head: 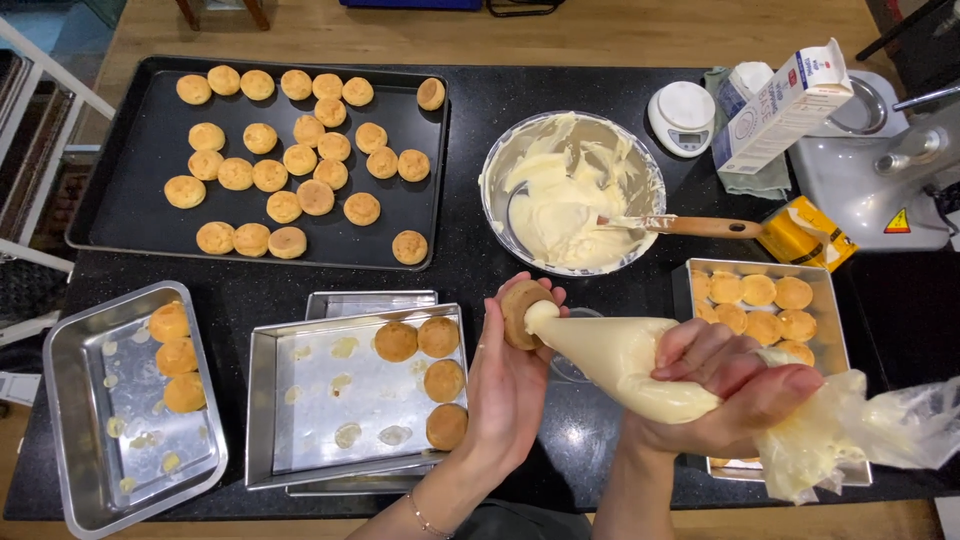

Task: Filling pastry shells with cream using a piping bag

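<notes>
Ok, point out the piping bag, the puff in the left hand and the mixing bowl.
piping bag (pixel 625 365), head view, on the filled cone.
puff (pixel 517 308), head view, on its browned side.
mixing bowl (pixel 497 160), head view, on the left rim.

A single head-worn camera looks almost straight down on the black tabletop (pixel 560 440). It sits close above the hands, which enter from the bottom edge.

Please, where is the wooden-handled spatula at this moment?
In the head view, the spatula rests in the cream bowl at upper centre, its handle sticking out to the right over the rim, toward the yellow box, just beyond the piping bag.
</notes>
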